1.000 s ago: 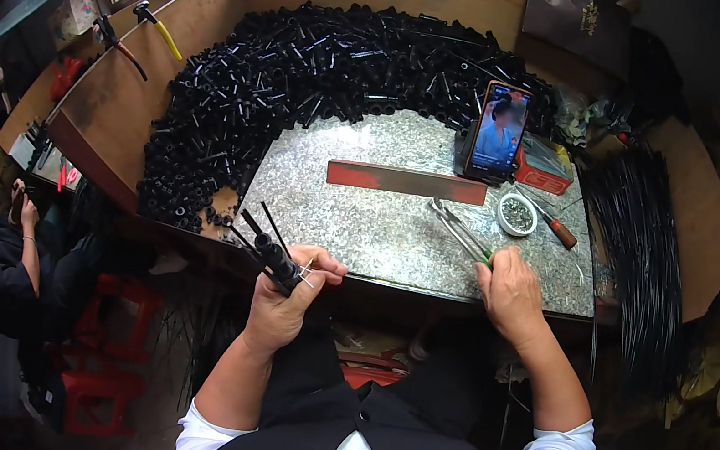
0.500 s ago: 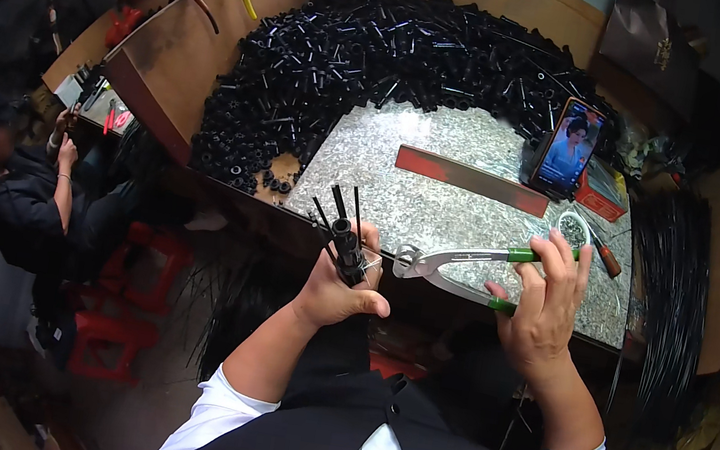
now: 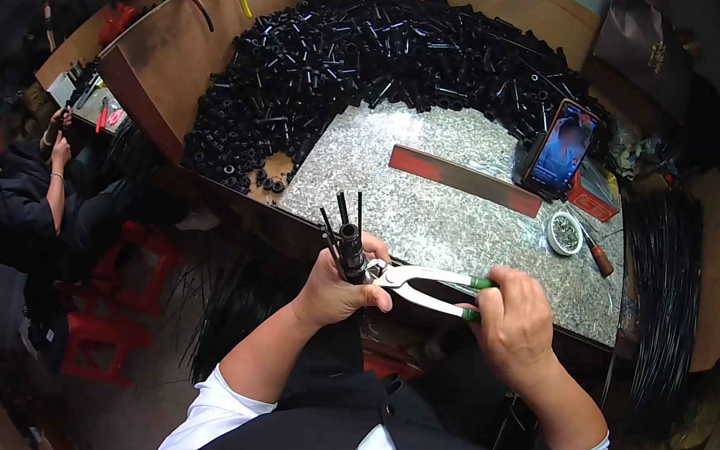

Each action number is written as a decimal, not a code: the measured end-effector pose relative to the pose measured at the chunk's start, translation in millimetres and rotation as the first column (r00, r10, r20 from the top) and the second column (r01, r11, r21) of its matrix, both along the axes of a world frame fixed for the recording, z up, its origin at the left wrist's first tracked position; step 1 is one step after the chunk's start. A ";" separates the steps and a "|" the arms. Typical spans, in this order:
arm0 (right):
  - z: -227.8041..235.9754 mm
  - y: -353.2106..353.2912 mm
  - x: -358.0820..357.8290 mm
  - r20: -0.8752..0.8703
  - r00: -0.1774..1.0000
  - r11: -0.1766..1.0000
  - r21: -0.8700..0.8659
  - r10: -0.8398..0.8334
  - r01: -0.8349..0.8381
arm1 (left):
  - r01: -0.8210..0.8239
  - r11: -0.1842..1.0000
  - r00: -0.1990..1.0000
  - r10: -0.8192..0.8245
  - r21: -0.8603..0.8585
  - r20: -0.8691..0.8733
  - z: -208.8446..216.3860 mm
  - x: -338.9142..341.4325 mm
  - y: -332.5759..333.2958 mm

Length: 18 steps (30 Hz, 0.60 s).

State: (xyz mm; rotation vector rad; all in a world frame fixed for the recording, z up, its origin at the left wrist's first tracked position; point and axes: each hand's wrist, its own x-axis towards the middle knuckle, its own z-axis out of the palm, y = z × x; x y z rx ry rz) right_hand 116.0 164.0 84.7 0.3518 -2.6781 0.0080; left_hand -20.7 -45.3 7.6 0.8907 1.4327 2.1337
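My left hand (image 3: 334, 293) is closed around a black tubular part (image 3: 349, 247). Several thin black rods stand up out of the grip beside the tube. In my right hand (image 3: 516, 328) are long silver pliers (image 3: 427, 275) with green handle ends, the fingers wrapped round both handles. The jaws meet the side of the black part close to my left thumb, with a bit of metal at the contact. Exactly what they bite on is too small to make out. Both hands are in front of the table's near edge.
On the speckled tabletop (image 3: 366, 180) lie a reddish flat bar (image 3: 465, 181), a phone (image 3: 562, 150), a small white dish (image 3: 565, 234) of tiny pieces and a wooden-handled tool (image 3: 601, 261). A pile of black parts (image 3: 384, 53) fills the back. A person (image 3: 27, 169) sits at the left.
My right hand has squeezed the pliers, bringing the spread handles closer together. The jaws have moved left onto the black part. My left hand stays nearly where it was.
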 end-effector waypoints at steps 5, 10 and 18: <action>-8.5 -1.2 13.5 0.223 0.967 0.980 -0.178 0.125 -0.085 | 0.057 0.998 0.998 -0.056 -0.036 0.031 5.1 -1.0 -1.8; -2.5 -4.2 16.3 0.576 0.286 0.239 -0.668 0.766 0.705 | 0.226 0.974 0.974 -0.225 -0.017 0.018 3.8 -1.6 -9.8; 5.7 -15.7 16.5 0.513 0.809 0.743 -0.652 0.286 0.150 | -0.062 0.993 0.990 0.049 -0.098 -0.134 3.2 -8.2 -9.3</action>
